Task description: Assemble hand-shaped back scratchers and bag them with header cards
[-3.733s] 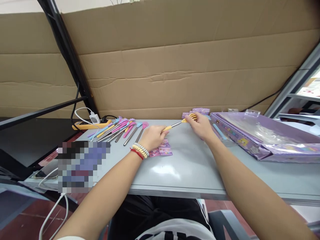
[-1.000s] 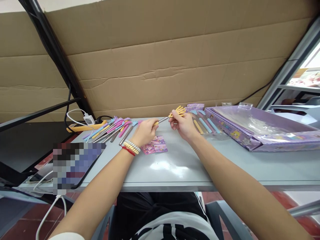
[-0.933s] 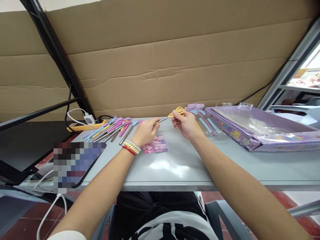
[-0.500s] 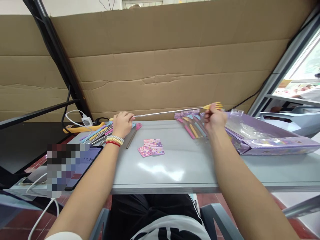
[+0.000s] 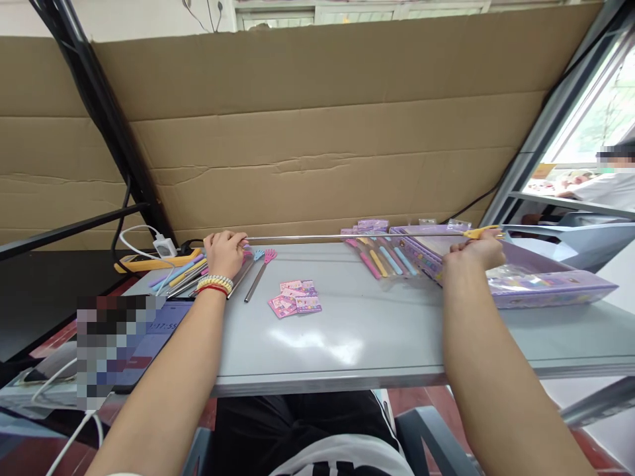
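Note:
A telescopic back scratcher (image 5: 317, 237) with a thin metal rod is stretched out level above the far side of the table. My left hand (image 5: 224, 254) is closed around its left end, hiding the grip. At the other end, my right hand (image 5: 473, 252) grips it by the yellow claw-shaped head. Beside my left hand lie loose back scratchers with pink and blue heads (image 5: 260, 274), and a pile of colourful handles (image 5: 186, 274). Between my arms sit several small pink and purple cards (image 5: 296, 301). Several back scratchers in clear packaging (image 5: 384, 258) lie left of my right hand.
An open purple box (image 5: 555, 287) with clear plastic inside stands on the right of the grey table (image 5: 337, 357). At left are a phone (image 5: 153, 344), a white charger (image 5: 165, 246) and cables. Cardboard (image 5: 317, 132) walls the back. Another person sits far right.
My right hand has moved right and my left hand slightly left, so the rod between them is longer. The yellow head has turned level. The view has shifted a little.

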